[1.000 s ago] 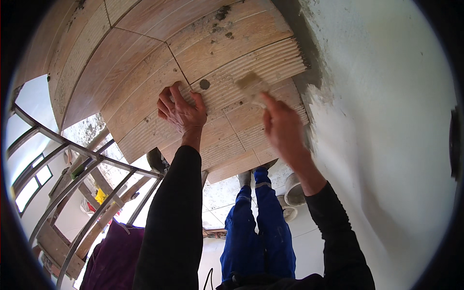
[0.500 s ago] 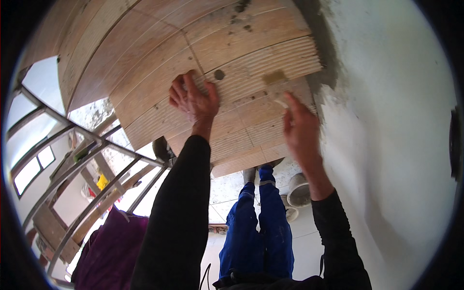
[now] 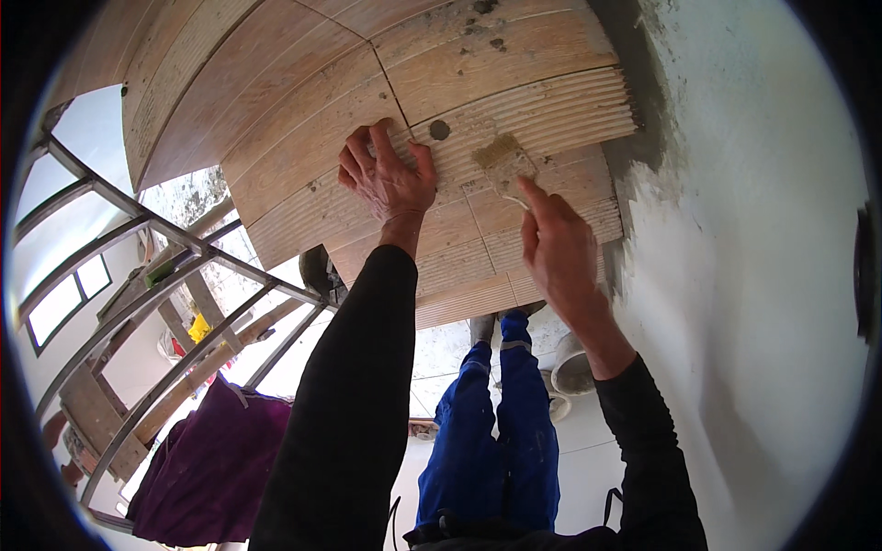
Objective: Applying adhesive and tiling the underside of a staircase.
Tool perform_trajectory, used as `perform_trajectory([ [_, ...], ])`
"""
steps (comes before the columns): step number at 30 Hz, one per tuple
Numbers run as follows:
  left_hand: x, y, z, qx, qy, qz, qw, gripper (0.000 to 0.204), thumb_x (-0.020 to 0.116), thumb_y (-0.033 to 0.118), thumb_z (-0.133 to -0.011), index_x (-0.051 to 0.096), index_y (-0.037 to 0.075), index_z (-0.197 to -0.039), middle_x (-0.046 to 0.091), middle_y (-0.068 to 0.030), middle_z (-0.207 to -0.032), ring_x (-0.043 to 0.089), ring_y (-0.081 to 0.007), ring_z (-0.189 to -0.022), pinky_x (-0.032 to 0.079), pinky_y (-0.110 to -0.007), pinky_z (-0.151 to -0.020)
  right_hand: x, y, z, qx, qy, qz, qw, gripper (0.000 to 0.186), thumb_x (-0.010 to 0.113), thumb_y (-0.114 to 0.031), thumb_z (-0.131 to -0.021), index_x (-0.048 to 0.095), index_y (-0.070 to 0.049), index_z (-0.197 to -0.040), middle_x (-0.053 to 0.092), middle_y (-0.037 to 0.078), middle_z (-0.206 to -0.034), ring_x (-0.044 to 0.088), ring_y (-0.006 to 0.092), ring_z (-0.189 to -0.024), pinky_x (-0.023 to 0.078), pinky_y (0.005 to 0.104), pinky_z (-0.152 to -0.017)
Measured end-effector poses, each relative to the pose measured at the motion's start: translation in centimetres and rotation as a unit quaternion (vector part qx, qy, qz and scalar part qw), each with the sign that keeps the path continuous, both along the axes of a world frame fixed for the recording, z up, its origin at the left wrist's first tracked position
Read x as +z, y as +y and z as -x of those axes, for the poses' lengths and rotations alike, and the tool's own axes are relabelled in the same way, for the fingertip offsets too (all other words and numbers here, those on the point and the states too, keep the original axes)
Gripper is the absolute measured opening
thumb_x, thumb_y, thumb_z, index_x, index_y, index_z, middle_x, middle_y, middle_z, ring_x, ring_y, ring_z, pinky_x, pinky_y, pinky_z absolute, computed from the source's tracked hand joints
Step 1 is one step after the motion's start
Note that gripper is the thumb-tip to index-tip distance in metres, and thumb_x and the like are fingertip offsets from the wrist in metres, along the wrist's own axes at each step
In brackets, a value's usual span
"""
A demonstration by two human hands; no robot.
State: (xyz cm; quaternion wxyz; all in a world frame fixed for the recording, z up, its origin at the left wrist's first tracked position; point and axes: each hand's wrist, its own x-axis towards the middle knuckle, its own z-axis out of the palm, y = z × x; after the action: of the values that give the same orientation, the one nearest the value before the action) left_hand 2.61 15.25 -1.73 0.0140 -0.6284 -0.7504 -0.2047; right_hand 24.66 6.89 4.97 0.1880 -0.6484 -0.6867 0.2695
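Note:
In my right hand [image 3: 565, 257] is a flat paintbrush [image 3: 508, 174], its tan bristles against the ribbed strip [image 3: 570, 103] of a wood-look stair tile. The brush's body is crusted with pale residue. My left hand [image 3: 390, 182] rests on the same step, left of the brush, with bent fingers apart and nothing seen in them. Just right of its fingertips is a dark round spot [image 3: 439, 129] on the tile. Dark crumbs of dirt [image 3: 497, 44] lie on the tile farther up.
A metal railing [image 3: 119, 216] runs down the left side, near a purple cloth [image 3: 211, 459]. On the right stands a pale wall [image 3: 744, 239] with rough grey mortar [image 3: 648, 101] along the steps. Buckets [image 3: 574, 367] stand on the floor below, beside my blue trousers [image 3: 487, 441].
My right hand has swung the brush leftward along the ribbed strip, toward my left hand. The left hand keeps its place on the step, while the whole view has shifted slightly.

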Motion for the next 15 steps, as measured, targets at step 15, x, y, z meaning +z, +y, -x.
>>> perform_trajectory([
  [15, -0.3, 0.4, -0.2, -0.017, 0.009, -0.010, 1.000, 0.047, 0.067, 0.035, -0.083, 0.063, 0.014, -0.125, 0.052, -0.0136, -0.122, 0.048, -0.0359, -0.116, 0.033, -0.055, -0.100, -1.3, -2.1, -2.9, -0.053, 0.053, -0.103, 0.992, 0.042, 0.066, 0.000, -0.094, 0.064, -0.003, -0.135, 0.073, 0.025, -0.109, 0.074, 0.0394, -0.091, 0.062, 0.0454, -0.078],
])
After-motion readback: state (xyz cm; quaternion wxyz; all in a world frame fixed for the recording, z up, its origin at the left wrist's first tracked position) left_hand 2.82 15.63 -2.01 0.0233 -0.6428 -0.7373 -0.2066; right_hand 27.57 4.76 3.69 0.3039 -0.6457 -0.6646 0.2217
